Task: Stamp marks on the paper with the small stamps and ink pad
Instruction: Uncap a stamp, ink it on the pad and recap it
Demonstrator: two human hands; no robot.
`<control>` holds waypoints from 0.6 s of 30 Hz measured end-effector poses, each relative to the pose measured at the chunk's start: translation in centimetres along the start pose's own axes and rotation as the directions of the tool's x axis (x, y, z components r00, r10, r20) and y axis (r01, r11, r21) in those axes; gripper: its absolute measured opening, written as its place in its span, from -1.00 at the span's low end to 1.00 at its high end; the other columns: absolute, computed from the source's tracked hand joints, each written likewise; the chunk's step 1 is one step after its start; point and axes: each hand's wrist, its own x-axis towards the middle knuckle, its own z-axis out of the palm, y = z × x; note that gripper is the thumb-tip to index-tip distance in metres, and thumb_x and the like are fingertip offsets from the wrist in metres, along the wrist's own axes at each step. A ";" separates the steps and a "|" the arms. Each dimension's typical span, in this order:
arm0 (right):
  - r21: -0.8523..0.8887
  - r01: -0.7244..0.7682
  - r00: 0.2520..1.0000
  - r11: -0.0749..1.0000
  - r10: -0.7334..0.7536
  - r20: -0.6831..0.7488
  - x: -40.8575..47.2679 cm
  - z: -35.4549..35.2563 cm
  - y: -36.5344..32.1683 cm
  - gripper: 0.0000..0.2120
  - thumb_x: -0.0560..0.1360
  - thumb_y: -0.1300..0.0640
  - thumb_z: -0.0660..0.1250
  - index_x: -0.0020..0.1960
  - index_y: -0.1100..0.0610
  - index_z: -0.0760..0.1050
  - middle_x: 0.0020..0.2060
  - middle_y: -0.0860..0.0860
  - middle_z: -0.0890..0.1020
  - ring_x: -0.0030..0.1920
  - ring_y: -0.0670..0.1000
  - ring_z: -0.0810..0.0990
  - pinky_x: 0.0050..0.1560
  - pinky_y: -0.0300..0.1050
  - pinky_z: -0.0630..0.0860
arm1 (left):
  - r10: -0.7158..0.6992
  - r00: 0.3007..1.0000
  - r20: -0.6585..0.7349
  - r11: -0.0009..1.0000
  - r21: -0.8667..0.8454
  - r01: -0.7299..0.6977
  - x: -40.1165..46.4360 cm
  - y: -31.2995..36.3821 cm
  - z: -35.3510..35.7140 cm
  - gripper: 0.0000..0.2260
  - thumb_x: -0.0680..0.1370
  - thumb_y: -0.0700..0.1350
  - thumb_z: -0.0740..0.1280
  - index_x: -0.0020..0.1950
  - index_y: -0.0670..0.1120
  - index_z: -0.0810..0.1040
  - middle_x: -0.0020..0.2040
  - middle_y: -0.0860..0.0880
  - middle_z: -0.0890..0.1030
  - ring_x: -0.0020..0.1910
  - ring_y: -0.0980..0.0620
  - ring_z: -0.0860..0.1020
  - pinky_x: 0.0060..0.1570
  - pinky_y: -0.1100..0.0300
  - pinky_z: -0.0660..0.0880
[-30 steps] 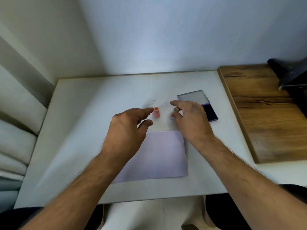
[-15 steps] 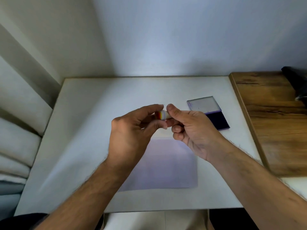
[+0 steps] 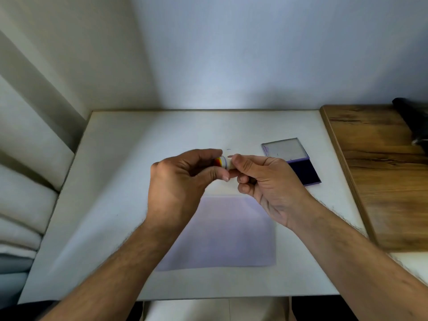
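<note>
- Both hands raised above the white table (image 3: 120,205), brought together at chest height, fingertips meeting over one small stamp (image 3: 222,162).
- Left hand (image 3: 178,181) pinched on the red-and-yellow end of the stamp, thumb below and forefinger on top; right hand (image 3: 266,181) pinched on the pale end, palm turned up.
- Held end to end like this, probably to pull or twist a cap off, or to turn the printing face into view before inking.
- Cannot tell whether the two halves are one stamp or two pieces pressed together; joint hidden by fingers.
- Second stamp not visible; possibly tucked in the right palm, not confirmed.
- Ink pad (image 3: 303,169) open on the table, just beyond the right hand, clear lid (image 3: 283,147) folded back, dark pad facing up and ready, within easy reach for dabbing.
- Paper (image 3: 222,239) flat on the table directly beneath the hands, near the table's front edge, no marks showing yet.
- Wooden board (image 3: 382,181) off to the right, uninvolved.
</note>
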 end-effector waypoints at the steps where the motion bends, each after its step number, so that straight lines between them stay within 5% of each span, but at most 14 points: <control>1: 0.004 0.019 1.000 1.000 -0.019 -0.009 0.0 0.0 0.0 -0.68 0.34 0.20 0.45 0.03 0.37 0.63 -0.28 0.20 0.67 -0.44 -0.07 0.51 -0.43 -0.26 0.48 | -0.014 1.000 -0.013 1.000 -0.005 0.014 0.3 0.1 -0.2 -0.74 0.30 -0.20 0.60 -0.06 0.01 0.72 -0.21 0.15 0.73 -0.20 0.28 0.68 -0.10 0.44 0.53; 6: 0.062 0.069 0.992 0.996 -0.062 -0.112 0.1 -0.2 -0.3 -0.82 0.45 0.30 0.42 0.03 0.34 0.63 -0.20 0.23 0.67 -0.43 -0.07 0.61 -0.37 -0.25 0.57 | -0.056 0.998 -0.027 0.996 -0.066 0.054 2.4 -0.2 -2.5 -0.63 0.35 -0.28 0.54 -0.01 0.16 0.67 -0.21 0.08 0.72 -0.16 0.22 0.66 0.05 0.34 0.56; 10: 0.105 0.071 0.991 0.992 -0.058 -0.119 0.0 -0.2 -0.2 -0.86 0.42 0.36 0.43 -0.02 0.30 0.62 -0.29 0.15 0.65 -0.43 -0.03 0.60 -0.34 -0.23 0.59 | -0.171 0.984 -0.042 0.983 0.052 0.174 3.5 -1.8 -4.3 -0.74 0.33 -0.22 0.58 -0.13 0.12 0.71 -0.18 0.06 0.74 -0.12 0.13 0.70 0.11 0.18 0.58; 15: 0.141 0.047 0.995 0.989 -0.035 -0.091 0.1 -0.4 0.0 -0.81 0.41 0.43 0.40 0.02 0.30 0.60 -0.17 0.27 0.63 -0.19 0.17 0.65 -0.26 -0.19 0.62 | -0.225 0.969 -0.098 0.901 0.358 0.246 3.7 -4.0 -4.7 -0.82 0.37 -0.07 0.54 -0.07 0.07 0.64 -0.22 0.15 0.71 -0.20 0.29 0.66 -0.19 0.40 0.49; 18: 0.165 0.042 0.997 0.985 -0.032 -0.066 0.2 -0.5 0.2 -0.72 0.42 0.43 0.37 0.13 0.34 0.58 -0.07 0.26 0.69 -0.04 0.22 0.68 -0.19 -0.18 0.64 | -0.184 0.983 0.007 0.823 0.547 0.151 3.7 -4.9 -4.7 -0.71 0.47 0.00 0.46 0.17 0.17 0.59 0.02 0.18 0.70 -0.02 0.20 0.62 -0.11 0.45 0.41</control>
